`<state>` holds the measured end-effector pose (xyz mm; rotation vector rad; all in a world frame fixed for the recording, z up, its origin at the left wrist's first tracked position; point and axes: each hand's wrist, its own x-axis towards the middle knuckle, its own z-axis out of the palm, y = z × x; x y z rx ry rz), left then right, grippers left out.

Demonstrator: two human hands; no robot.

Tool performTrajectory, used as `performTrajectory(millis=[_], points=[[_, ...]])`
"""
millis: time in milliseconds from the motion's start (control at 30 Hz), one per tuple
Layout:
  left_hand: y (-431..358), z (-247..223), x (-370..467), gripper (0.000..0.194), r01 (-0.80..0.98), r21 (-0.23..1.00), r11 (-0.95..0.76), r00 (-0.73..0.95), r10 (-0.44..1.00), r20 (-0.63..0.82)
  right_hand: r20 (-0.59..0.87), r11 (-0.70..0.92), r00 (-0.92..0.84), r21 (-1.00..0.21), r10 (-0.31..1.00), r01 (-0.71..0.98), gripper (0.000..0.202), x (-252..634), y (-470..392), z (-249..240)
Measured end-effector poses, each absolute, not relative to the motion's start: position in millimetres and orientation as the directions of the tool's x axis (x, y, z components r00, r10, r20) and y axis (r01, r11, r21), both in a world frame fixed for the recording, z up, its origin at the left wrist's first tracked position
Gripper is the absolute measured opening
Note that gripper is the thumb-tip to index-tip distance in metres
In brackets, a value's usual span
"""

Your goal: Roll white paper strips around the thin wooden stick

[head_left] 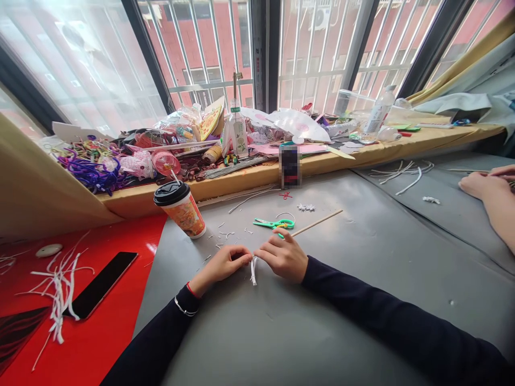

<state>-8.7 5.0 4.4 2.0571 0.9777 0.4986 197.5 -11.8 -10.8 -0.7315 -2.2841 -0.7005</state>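
Note:
My left hand [221,264] pinches a short piece of white cord [253,272] between thumb and fingertips. My right hand [285,258] is closed at the same spot, its fingertips on the cord's upper end. The cord hangs down in a folded strip, and its top is hidden by my fingers. A thin wooden stick [319,221] juts up and right from behind my right hand; whether the hand grips it I cannot tell. Just beyond that hand lie green-handled scissors [277,223], partly hidden by my fingers. White cord scraps [227,235] are scattered ahead of my left hand.
A lidded paper cup [183,212] stands left on the grey mat [322,332]. A phone [105,284] and white cords [60,300] lie on the red surface. White knotted pieces [306,207] lie beyond the scissors. Craft supplies crowd the sill. Another person's hands [488,187] are at right.

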Motion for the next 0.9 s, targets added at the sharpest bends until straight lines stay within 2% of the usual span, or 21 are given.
performTrajectory(millis=[467,900], points=[[11.9,1.8,-13.8,0.033,0.415,0.857,-0.306,0.661,0.748,-0.053,0.669,0.693,-0.666,0.308,0.33,0.652,0.022,201.0,-7.9,-11.5],[9.7,4.5,-11.6,0.034,0.431,0.823,-0.369,0.68,0.733,-0.027,0.669,0.707,-0.688,0.341,0.281,0.62,0.02,201.0,-9.5,-11.3]])
